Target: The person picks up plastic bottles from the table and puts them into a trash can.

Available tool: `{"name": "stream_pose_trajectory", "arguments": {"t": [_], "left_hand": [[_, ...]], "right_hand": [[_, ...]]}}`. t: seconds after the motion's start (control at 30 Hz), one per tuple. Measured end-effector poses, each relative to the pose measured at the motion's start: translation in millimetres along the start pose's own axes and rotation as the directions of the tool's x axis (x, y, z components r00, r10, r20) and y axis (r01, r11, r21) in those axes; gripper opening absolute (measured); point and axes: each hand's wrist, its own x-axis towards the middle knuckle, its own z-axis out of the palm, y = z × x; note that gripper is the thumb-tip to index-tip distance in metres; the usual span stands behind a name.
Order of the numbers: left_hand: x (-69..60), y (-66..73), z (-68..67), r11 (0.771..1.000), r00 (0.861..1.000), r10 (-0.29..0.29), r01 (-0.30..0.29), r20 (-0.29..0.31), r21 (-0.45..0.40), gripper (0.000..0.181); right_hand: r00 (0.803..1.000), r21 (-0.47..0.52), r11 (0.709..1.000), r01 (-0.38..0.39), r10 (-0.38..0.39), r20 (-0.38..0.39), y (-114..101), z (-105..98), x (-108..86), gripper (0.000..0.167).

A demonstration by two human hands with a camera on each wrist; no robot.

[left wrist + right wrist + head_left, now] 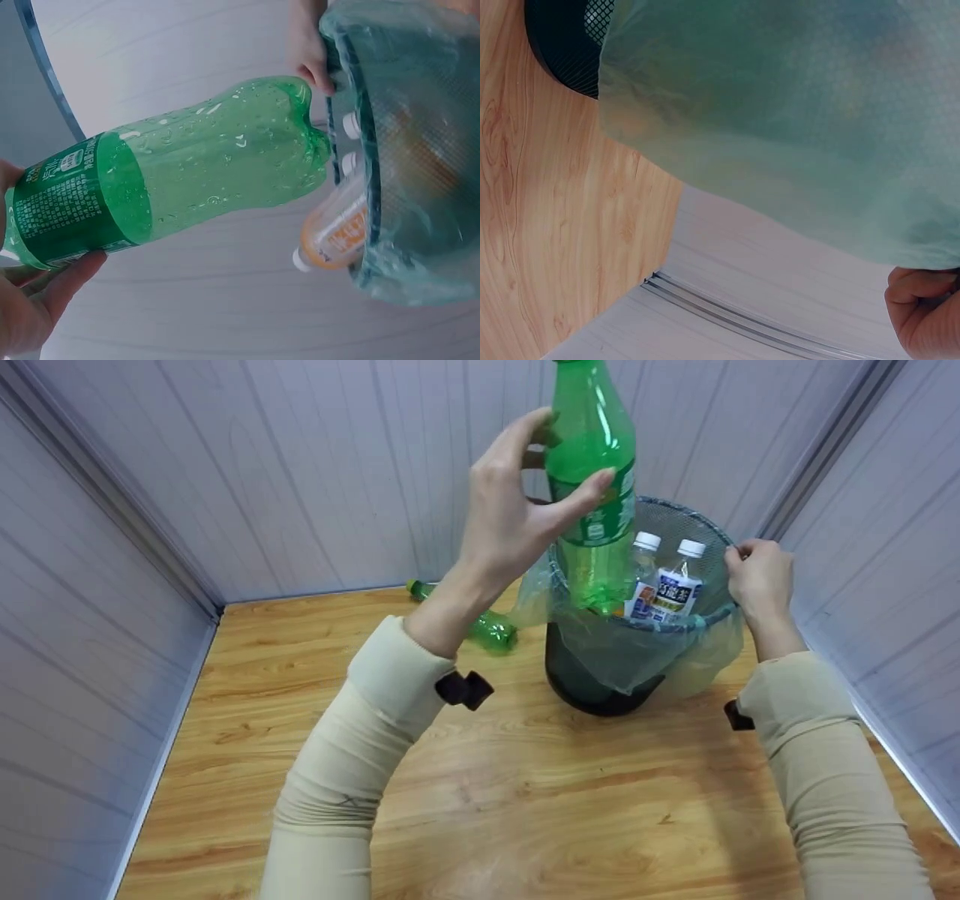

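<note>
My left hand (pixel 506 506) grips a large green plastic bottle (pixel 589 457) around its label, cap up and base down. In the head view, its base overlaps the near part of the opening of a dark mesh trash bin (pixel 581 686). A thin green trash bag (pixel 622 660) lines the bin and folds over its rim. My right hand (pixel 763 581) holds the right side of the bagged rim, fingers curled. White-capped labelled bottles (pixel 679 592) stand inside. An orange-labelled bottle (pixel 337 236) pokes past the rim in the left wrist view.
A smaller green bottle (pixel 495 631) lies on the wood-grain floor (pixel 480 787) left of the bin, partly behind my left forearm. Pale panel walls (pixel 337 472) stand behind and on both sides.
</note>
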Motion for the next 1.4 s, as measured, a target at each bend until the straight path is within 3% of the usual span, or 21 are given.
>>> {"name": "stream_pose_trajectory", "arguments": {"t": [0.17, 0.37, 0.47, 0.67, 0.8, 1.03, 1.2, 1.4], "left_hand": [[5.2, -1.8, 20.6, 0.998, 0.998, -0.061, 0.061, 0.004, -0.032, 0.061], [10.9, -12.1, 45.6, 0.987, 0.986, -0.156, 0.158, 0.050, -0.036, 0.062], [11.9, -17.7, 58.9, 0.982, 0.983, -0.176, 0.179, 0.059, -0.053, 0.061], [11.1, -27.9, 80.4, 0.961, 0.960, -0.262, 0.268, 0.098, -0.062, 0.062], [10.3, -34.9, 91.6, 0.944, 0.939, -0.323, 0.329, 0.121, -0.034, 0.061], [8.8, -44.6, 108.2, 0.906, 0.888, -0.420, 0.421, 0.186, 0.040, 0.061], [7.6, -50.5, 117.1, 0.883, 0.851, -0.469, 0.443, 0.235, 0.157, 0.054], [8.7, -51.6, 122.3, 0.839, 0.795, -0.537, 0.468, 0.281, 0.280, 0.050]], "right_hand": [[1.000, 0.004, 1.000, -0.018, 0.018, 0.001, -1, 1, 0.2, 0.041], [0.999, 0.006, 0.999, -0.033, 0.033, 0.006, -2, 1, -0.1, 0.041], [1.000, 0.012, 1.000, -0.024, 0.024, 0.001, -2, 1, -0.9, 0.041], [1.000, 0.006, 1.000, 0.007, -0.007, -0.015, -2, 2, -2.3, 0.039], [1.000, 0.004, 1.000, 0.009, -0.009, -0.008, -2, 2, -2.6, 0.039], [1.000, 0.002, 1.000, -0.002, 0.003, -0.003, -3, 1, -1.8, 0.040], [1.000, 0.004, 1.000, -0.011, 0.011, 0.003, -3, 2, -2.2, 0.040], [1.000, 0.012, 1.000, -0.013, 0.013, 0.000, -3, 2, -1.8, 0.040]]}}
